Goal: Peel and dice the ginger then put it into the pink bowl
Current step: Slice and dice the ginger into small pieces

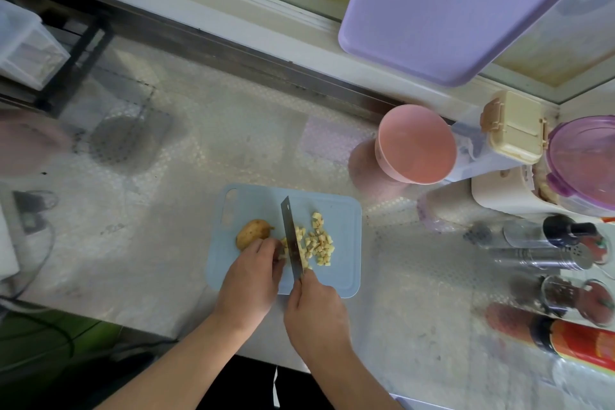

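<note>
A light blue cutting board (pixel 342 280) lies on the counter in front of me. Several pale yellow ginger cubes (pixel 319 241) are scattered on its right half. A brown unpeeled ginger lump (pixel 250 232) sits on its left half. My right hand (pixel 316 313) grips the handle of a knife (pixel 289 236), its blade edge down on the board between the lump and the cubes. My left hand (pixel 249 280) is curled, fingertips pinching a ginger strip against the blade's left side. The pink bowl (pixel 416 145) stands empty beyond the board to the right.
A purple board (pixel 449 10) leans against the window sill at the back right. Lidded containers (pixel 512 128), a purple-lidded tub (pixel 585 156) and several spice jars and bottles (pixel 562 260) crowd the right edge. A sink drain (pixel 123 140) lies at the left.
</note>
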The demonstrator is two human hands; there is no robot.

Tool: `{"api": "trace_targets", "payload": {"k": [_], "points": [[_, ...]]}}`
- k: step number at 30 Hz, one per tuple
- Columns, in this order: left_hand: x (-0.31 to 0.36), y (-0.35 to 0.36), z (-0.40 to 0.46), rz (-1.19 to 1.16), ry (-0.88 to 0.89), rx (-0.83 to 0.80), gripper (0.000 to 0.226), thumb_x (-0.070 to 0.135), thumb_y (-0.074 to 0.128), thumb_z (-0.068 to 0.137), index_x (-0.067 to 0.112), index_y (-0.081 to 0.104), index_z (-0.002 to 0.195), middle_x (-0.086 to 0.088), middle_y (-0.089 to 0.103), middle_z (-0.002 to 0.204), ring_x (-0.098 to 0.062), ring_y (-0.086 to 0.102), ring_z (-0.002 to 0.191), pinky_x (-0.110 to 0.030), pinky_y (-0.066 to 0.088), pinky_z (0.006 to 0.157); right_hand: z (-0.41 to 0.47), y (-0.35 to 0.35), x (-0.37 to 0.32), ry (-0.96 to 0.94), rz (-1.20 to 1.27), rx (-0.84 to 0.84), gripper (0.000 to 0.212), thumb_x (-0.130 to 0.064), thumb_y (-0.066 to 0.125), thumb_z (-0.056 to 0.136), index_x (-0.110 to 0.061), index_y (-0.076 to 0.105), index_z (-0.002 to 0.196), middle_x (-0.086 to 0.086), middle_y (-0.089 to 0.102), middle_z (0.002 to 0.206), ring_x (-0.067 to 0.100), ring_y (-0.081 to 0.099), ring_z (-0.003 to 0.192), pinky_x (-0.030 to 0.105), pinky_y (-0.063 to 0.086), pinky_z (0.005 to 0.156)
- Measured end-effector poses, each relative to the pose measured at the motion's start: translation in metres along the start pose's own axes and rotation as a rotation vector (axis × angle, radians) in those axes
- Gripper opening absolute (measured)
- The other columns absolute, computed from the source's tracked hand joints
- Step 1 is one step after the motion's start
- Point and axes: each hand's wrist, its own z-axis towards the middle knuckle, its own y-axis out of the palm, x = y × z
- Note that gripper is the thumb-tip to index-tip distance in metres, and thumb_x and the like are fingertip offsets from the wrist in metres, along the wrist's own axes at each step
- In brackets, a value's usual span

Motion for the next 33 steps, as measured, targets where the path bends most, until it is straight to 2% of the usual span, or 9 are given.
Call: {"api": "trace_targets", "payload": {"k": [7,10,13,20,22,25,29,31,33], "points": [[0.008,-0.002,0.003,0.009,-0.013,-0.003,0.019,0.019,0.07,0.095,0.017,0.068,0.113,-0.001,0.068,0.095,-0.023,0.068,0.08,-0.034,0.052,0.062,0.007,0.003,-0.005,0.013,0.012,-0.009,0.013,-0.027,0.038,0.103,-0.022,0.05,0.1,0.002,0.066,0.089,0.025,0.068,0.082,0.037,0.058,0.074],[0.013,-0.002,0.004,0.008,-0.03,-0.015,0.015,0.015,0.069,0.094,0.016,0.071,0.11,-0.003,0.068,0.095,-0.026,0.068,0.08,-0.033,0.048,0.061,0.01,0.004,-0.008,0.002,0.002,0.005,0.014,-0.024,0.041,0.1,-0.021,0.052,0.109,0.003,0.068,0.093,0.024,0.069,0.085,0.035,0.058,0.073],[0.016,-0.004,0.006,-0.005,-0.041,-0.015,0.007,0.014,0.069,0.095,0.016,0.069,0.102,-0.002,0.066,0.094,-0.025,0.067,0.078,-0.031,0.047,0.06,0.009,0.004,-0.004,-0.016,0.016,0.02,0.015,-0.026,0.04,0.103,-0.02,0.053,0.107,0.003,0.066,0.09,0.026,0.069,0.084,0.036,0.058,0.073],[0.029,0.002,0.023,-0.183,0.014,-0.055,0.01,0.018,0.062,0.099,0.018,0.071,0.102,0.005,0.072,0.092,-0.014,0.069,0.085,-0.038,0.058,0.074,0.001,-0.013,0.024,-0.064,0.004,0.177,0.017,-0.033,0.037,0.103,-0.024,0.041,0.088,-0.004,0.046,0.061,0.025,0.054,0.061,0.035,0.049,0.06],[0.033,-0.001,0.025,-0.204,0.06,-0.062,0.015,0.011,0.06,0.099,0.016,0.072,0.107,0.004,0.072,0.099,-0.015,0.069,0.09,-0.037,0.059,0.08,0.0,-0.023,0.033,-0.08,-0.031,0.228,0.017,-0.039,0.038,0.1,-0.026,0.044,0.09,-0.004,0.051,0.06,0.023,0.054,0.058,0.033,0.05,0.059],[0.03,-0.009,0.024,-0.165,0.104,-0.046,0.019,0.008,0.061,0.099,0.02,0.069,0.111,0.011,0.061,0.108,-0.009,0.064,0.094,-0.033,0.058,0.082,-0.001,-0.035,0.045,-0.104,-0.135,0.252,0.024,-0.051,0.033,0.098,-0.033,0.048,0.105,-0.007,0.064,0.069,0.017,0.055,0.058,0.029,0.048,0.06],[0.027,-0.029,0.022,-0.169,-0.011,0.078,0.013,0.011,0.057,0.1,0.019,0.064,0.106,0.01,0.057,0.104,-0.008,0.06,0.089,-0.037,0.057,0.078,-0.001,-0.048,0.06,-0.18,-0.235,0.287,0.033,-0.056,0.028,0.095,-0.033,0.049,0.107,-0.01,0.063,0.069,0.014,0.049,0.052,0.027,0.038,0.052],[0.036,-0.045,0.02,-0.167,0.044,0.117,0.011,0.014,0.059,0.097,0.02,0.061,0.106,0.011,0.053,0.1,-0.007,0.057,0.087,-0.027,0.052,0.073,-0.001,-0.05,0.066,-0.231,-0.303,0.292,0.036,-0.057,0.025,0.093,-0.032,0.049,0.103,-0.008,0.063,0.064,0.015,0.049,0.047,0.026,0.038,0.048],[0.048,-0.058,0.021,-0.133,0.215,0.055,0.01,0.018,0.063,0.094,0.022,0.06,0.103,0.014,0.051,0.098,-0.006,0.054,0.091,-0.018,0.046,0.075,-0.001,-0.051,0.072,-0.292,-0.356,0.295,0.032,-0.053,0.029,0.095,-0.031,0.052,0.097,-0.008,0.06,0.056,0.016,0.048,0.04,0.025,0.033,0.043]]}}
